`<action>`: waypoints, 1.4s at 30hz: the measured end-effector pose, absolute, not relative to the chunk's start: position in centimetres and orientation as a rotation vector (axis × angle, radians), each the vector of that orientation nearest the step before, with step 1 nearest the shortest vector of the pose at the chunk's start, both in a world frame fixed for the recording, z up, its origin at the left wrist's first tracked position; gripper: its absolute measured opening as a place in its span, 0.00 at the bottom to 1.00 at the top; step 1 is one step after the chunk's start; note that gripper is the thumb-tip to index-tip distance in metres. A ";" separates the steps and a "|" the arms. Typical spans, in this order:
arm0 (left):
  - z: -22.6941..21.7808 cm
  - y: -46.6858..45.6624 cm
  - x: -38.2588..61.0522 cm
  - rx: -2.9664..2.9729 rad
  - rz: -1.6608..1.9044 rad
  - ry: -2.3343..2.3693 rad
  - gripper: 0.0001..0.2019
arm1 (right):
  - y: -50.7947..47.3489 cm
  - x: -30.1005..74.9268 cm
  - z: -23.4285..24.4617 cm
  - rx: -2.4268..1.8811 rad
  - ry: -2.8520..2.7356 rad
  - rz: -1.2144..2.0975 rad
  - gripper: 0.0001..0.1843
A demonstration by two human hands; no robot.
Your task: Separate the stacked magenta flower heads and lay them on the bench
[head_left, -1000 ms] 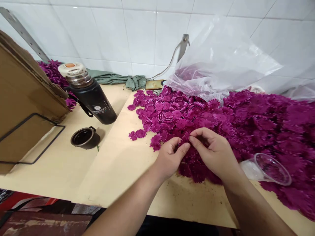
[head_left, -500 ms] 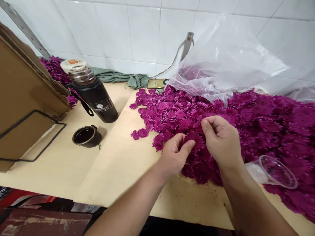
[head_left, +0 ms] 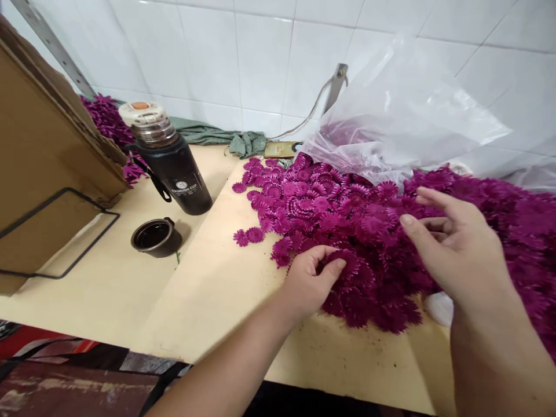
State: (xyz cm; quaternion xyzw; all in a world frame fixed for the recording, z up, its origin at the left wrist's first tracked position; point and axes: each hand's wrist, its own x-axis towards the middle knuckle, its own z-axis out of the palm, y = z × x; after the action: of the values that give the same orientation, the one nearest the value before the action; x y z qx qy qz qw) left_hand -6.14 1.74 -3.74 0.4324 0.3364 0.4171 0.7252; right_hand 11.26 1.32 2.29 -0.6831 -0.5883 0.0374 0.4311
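Observation:
A big heap of magenta artificial flower heads covers the right half of the light wooden board. My left hand rests at the heap's near edge, thumb and fingers pinched on one magenta flower head. My right hand hovers over the heap to the right, fingers spread and loosely curled, with nothing in it that I can see.
A black thermos flask stands at the back left, its black cup lid beside it. A cardboard box with a wire frame fills the far left. A clear plastic bag lies behind the heap. A green cloth sits by the tiled wall.
My right hand let go of the flower, lifted and moved right over the heap, opening its fingers and now covering the clear plastic cup. My left hand kept the flower head.

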 end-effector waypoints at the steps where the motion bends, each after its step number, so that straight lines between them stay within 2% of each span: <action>1: -3.9 1.8 -6.2 0.971 0.937 0.758 0.13 | 0.9 10.8 2.0 -1.692 -1.528 0.055 0.19; 4: -4.5 2.1 -6.5 1.061 1.004 0.794 0.19 | -0.1 9.0 1.2 -1.574 -1.764 0.066 0.13; 9: -5.1 2.1 -6.3 1.138 1.042 0.807 0.22 | -0.7 6.7 -0.1 -1.481 -1.950 0.367 0.05; 17: -4.7 2.2 -6.2 0.979 1.023 0.750 0.24 | -0.1 6.5 -0.5 -1.475 -1.816 0.736 0.04; 27: -4.5 1.8 -6.0 1.056 0.970 0.661 0.15 | 1.0 7.4 -0.4 -1.510 -1.500 0.351 0.06; 37: -4.9 2.4 -5.6 1.012 1.053 0.687 0.15 | 3.2 7.2 -0.6 -1.484 -1.467 0.182 0.06; 42: -4.9 2.0 -6.0 0.967 1.063 0.666 0.16 | 4.7 10.4 1.2 -1.577 -1.084 -0.039 0.08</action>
State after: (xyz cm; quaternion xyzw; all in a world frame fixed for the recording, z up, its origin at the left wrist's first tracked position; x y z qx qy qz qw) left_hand -6.04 1.98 -4.85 0.4344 0.2994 0.4776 0.7026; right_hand 10.41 4.73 1.18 -0.6737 -0.4628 -0.0168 0.5759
